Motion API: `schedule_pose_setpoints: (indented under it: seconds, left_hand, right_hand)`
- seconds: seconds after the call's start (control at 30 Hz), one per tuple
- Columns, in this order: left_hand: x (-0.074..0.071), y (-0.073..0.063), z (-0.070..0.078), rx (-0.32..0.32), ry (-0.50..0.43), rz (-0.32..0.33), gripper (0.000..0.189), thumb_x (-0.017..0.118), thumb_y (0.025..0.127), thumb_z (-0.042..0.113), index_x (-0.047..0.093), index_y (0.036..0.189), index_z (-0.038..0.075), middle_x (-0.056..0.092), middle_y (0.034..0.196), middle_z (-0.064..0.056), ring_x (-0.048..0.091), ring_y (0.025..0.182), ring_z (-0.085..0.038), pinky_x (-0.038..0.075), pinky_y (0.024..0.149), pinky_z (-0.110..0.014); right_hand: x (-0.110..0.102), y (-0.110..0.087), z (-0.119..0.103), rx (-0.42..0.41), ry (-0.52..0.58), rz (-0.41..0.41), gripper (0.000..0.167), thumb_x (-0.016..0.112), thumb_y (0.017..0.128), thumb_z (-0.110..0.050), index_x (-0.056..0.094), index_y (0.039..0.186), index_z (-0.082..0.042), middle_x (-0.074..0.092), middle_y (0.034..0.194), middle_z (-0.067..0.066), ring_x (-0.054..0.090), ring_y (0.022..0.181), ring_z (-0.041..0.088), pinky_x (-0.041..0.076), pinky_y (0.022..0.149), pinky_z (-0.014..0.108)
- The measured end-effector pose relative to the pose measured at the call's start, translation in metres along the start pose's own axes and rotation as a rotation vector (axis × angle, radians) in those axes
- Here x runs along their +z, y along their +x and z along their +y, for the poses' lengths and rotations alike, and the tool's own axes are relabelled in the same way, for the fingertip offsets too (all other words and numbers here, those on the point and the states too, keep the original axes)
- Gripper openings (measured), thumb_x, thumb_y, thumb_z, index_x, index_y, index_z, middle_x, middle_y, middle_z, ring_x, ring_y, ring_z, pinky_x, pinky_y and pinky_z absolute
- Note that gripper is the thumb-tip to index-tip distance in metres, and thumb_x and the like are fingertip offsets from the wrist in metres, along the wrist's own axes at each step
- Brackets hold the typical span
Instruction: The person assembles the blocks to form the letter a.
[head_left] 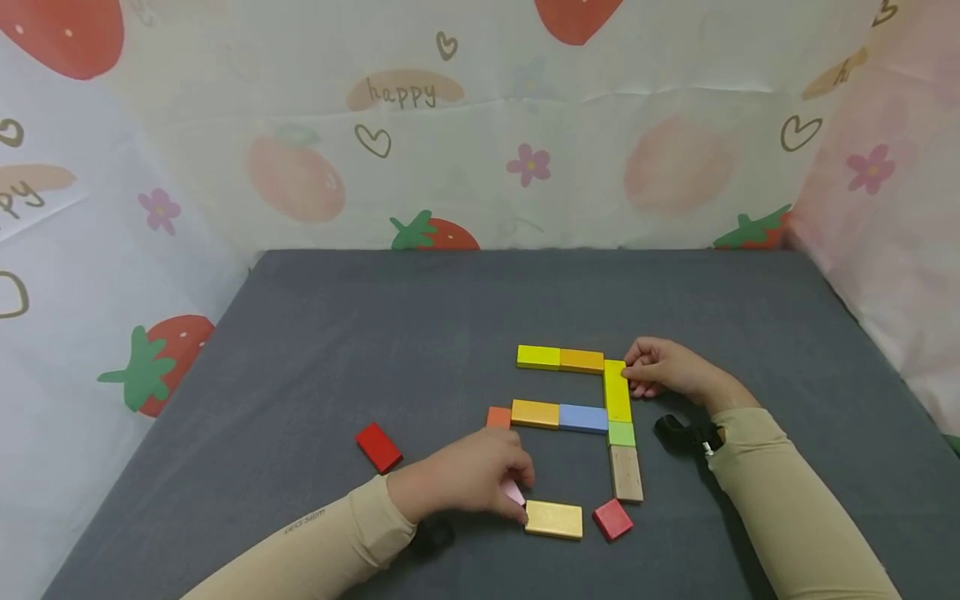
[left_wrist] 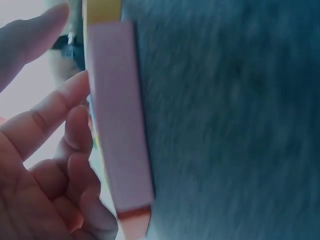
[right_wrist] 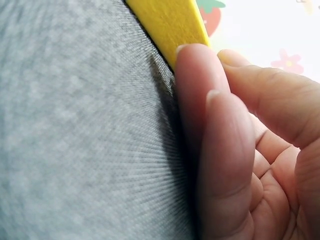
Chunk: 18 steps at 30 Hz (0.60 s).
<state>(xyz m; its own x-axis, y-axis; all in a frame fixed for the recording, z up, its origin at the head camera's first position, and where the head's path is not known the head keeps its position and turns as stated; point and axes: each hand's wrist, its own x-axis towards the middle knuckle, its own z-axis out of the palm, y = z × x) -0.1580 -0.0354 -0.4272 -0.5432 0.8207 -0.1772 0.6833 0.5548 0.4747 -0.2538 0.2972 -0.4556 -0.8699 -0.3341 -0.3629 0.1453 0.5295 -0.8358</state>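
My left hand (head_left: 476, 471) is low over the cloth, beside a pink block (left_wrist: 117, 115) that it partly hides in the head view. Its index fingertip touches the block's edge, while the thumb stands away from it. Against one end of the pink block lies a pale yellow block (head_left: 553, 520); an orange-red block (head_left: 498, 417) shows at the other. At the upper right of the layout, my right hand (head_left: 675, 371) holds a long yellow block (head_left: 617, 392) near its far end with thumb and index fingertips. That block lies flat, above a green block (head_left: 621, 433).
Yellow (head_left: 537, 357) and orange (head_left: 582, 361) blocks form the top row. An amber block (head_left: 536, 414) and a blue block (head_left: 583, 418) make a middle row. A wooden block (head_left: 626, 474) stretches below the green one. Red blocks lie at left (head_left: 378, 447) and tilted at lower right (head_left: 612, 520).
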Motion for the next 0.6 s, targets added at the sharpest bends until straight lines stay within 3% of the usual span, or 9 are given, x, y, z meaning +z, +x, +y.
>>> schedule_pose_setpoints:
  seconds: [0.27,0.6]
  left_hand:
    - [0.005,0.006,0.009,0.023,0.078,-0.059,0.021,0.083,0.075,0.038,0.073,0.089,0.026,0.054,0.080,0.013,0.040,0.074,-0.001,0.031,0.063,-0.014]
    - [0.005,0.013,0.020,0.037,0.145,-0.056,0.023,0.082,0.075,0.043,0.071,0.086,0.026,0.052,0.076,0.011,0.040,0.071,-0.004,0.029,0.061,-0.017]
  right_hand:
    - [0.000,0.001,-0.002,-0.002,0.001,0.005,0.022,0.062,0.096,-0.019,0.052,0.105,-0.001,0.065,0.076,0.000,0.062,0.065,0.012,0.053,0.063,0.024]
    - [0.001,0.000,-0.002,-0.001,-0.003,0.003,0.023,0.061,0.096,-0.019,0.052,0.106,-0.001,0.065,0.076,-0.001,0.062,0.065,0.011,0.053,0.063,0.024]
